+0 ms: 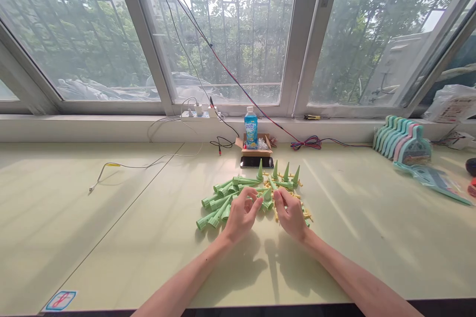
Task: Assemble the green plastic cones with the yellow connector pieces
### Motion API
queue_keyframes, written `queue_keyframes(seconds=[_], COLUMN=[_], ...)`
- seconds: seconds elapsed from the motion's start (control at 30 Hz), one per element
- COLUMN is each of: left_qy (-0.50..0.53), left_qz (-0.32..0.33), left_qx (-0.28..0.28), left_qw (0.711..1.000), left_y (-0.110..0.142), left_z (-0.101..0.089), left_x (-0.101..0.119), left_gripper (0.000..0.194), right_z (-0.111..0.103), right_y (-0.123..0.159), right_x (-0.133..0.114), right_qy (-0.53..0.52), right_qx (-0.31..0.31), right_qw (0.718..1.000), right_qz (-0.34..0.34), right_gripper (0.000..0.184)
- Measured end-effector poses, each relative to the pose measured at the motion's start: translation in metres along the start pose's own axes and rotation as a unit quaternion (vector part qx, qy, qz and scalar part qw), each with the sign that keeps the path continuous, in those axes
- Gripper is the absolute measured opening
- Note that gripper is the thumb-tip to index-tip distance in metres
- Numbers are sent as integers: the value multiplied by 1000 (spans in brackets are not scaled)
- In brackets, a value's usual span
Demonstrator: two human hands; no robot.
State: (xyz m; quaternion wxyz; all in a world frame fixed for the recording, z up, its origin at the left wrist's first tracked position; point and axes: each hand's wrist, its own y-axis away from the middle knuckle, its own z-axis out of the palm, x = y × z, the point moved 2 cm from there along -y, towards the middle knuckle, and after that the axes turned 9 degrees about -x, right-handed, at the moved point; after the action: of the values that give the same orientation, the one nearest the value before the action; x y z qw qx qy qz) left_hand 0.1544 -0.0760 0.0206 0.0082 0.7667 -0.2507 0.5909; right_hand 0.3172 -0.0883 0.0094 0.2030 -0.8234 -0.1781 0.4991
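Note:
Close to the middle of the table, my right hand (291, 213) pinches a slim green tapered plastic piece (272, 183) between thumb and fingers. My left hand (242, 212) hovers just left of it, fingers curved and thumb apart, with nothing visible in its grasp. Beneath and beside the left hand lies a pile of green tapered tubes (219, 203) with flared, ribbed ends. Several green cones (286, 172) stand upright behind my right hand. Small yellow branched pieces (308, 215) lie around and partly under the right hand, which hides some of them.
Behind the pieces lies a black phone (256, 162) in front of a small cardboard box (256, 152). A blue drink bottle (251, 129) stands at the box. Coiled cable (307, 143) and pastel hangers (403, 141) are to the right; a thin cable (134, 165) crosses the left side.

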Motion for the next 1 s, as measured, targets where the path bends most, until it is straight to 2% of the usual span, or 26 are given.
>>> queue_keyframes(seconds=[0.2, 0.3, 0.4, 0.6, 0.8, 1.0], left_qy=[41, 56, 52, 52, 65, 46], left_qz=[-35, -50, -49, -40, -38, -30], left_qx=[-36, -79, -103, -105, -127, -127], left_qw=[998, 994, 992, 992, 989, 990], left_y=[-1, -2, -1, -2, -2, -1], left_z=[1, 3, 3, 0, 0, 0], left_x=[-4, -4, -5, -2, 0, -1], left_gripper=[67, 74, 71, 57, 48, 41], right_z=[0, 1, 0, -1, 0, 1], right_y=[0, 1, 1, -1, 0, 0], right_x=[0, -2, -4, -4, -1, 4], right_qy=[-6, 1, 4, 13, 17, 12], right_qx=[-34, -58, -73, -78, -72, -76], right_qw=[999, 997, 996, 996, 996, 996], right_qz=[-38, -58, -58, -50, -59, -49], right_gripper=[37, 36, 37, 35, 32, 33])
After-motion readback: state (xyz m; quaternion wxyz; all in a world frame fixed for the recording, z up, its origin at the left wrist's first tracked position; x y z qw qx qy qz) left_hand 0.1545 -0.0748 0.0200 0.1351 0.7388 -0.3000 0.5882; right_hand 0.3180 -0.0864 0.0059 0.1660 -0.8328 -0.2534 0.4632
